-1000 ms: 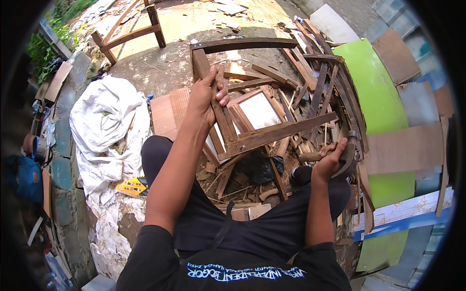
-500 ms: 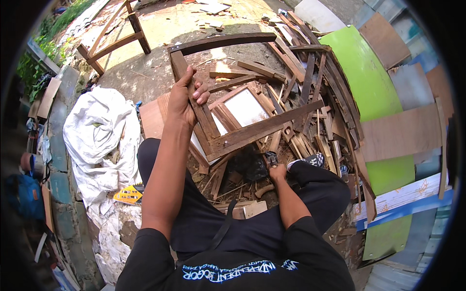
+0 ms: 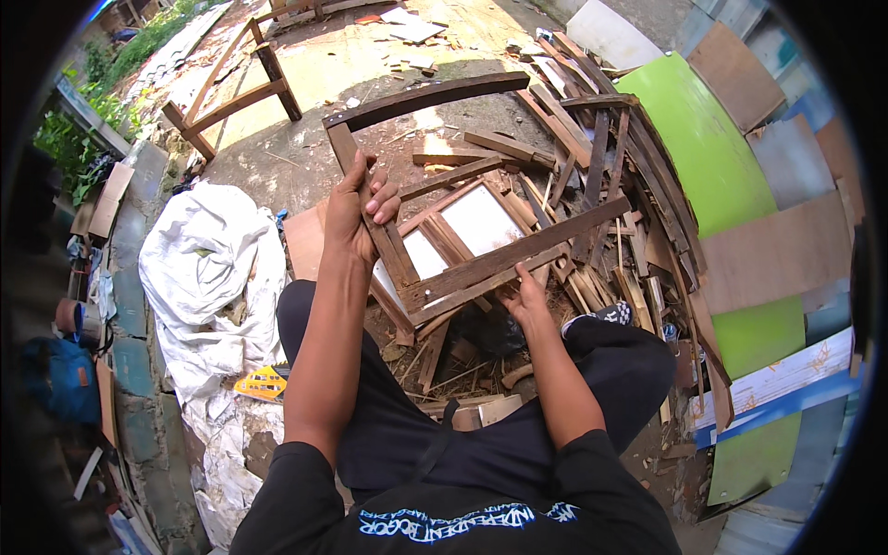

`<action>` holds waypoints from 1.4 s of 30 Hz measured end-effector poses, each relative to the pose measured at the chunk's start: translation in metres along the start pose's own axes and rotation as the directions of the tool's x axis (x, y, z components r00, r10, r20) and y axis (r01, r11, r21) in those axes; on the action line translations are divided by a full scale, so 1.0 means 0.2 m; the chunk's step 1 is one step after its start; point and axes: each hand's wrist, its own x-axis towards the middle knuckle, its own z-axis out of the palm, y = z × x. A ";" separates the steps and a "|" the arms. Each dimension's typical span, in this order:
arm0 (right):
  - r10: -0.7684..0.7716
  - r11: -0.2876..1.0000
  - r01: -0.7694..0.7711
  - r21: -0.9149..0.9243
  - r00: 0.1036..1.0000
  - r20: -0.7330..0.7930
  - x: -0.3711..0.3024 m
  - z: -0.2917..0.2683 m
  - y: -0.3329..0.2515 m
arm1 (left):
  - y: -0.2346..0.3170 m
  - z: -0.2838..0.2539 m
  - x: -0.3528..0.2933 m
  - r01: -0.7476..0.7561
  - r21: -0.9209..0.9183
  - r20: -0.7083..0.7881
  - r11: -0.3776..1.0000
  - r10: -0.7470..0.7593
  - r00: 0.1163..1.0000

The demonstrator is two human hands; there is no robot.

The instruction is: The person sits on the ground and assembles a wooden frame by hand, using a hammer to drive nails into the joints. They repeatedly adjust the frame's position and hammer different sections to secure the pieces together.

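My left hand [image 3: 372, 208] is closed round the side piece of a brown wooden frame [image 3: 395, 250], holding it up in front of me. The frame is three-sided, with a far bar, a side piece and a near bar, and is open toward the right. Below the near bar, my right hand [image 3: 527, 301] is closed on its lower edge, thumb on the wood and the other fingers mostly hidden beneath. Along that edge runs a thin strip of wood [image 3: 495, 282]; I cannot tell whether it is fixed on. A dark bag-like thing [image 3: 499, 335] lies under my right hand.
White-panelled wooden frames [image 3: 476, 222] lie beyond my lap. A pile of scrap wood [image 3: 592, 176] stretches along the right, beside a green panel [image 3: 703, 139]. White cloth [image 3: 213, 254] and a yellow-handled saw [image 3: 261, 382] lie left. Another wooden frame [image 3: 240, 102] stands at the far left.
My right hand has let go of a dark tool near the black bag and risen to grip the frame's near bar. My left hand keeps its hold. The whole view has shifted slightly.
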 end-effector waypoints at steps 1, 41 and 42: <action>-0.089 0.994 0.089 0.056 0.996 0.002 -0.12 0.14 0.00 | 0.06 -0.02 -0.04 -0.021 -0.017 -0.011 1.000 0.021 1.000; -0.923 0.354 0.910 -0.218 0.377 0.073 -0.57 0.50 -0.58 | -0.02 -0.62 -0.22 0.177 0.787 -0.171 0.592 -0.066 0.983; -0.930 0.338 0.919 -0.203 0.360 0.078 -0.58 0.50 -0.58 | -0.03 -0.51 -0.28 0.122 0.740 -0.109 0.661 -0.061 0.992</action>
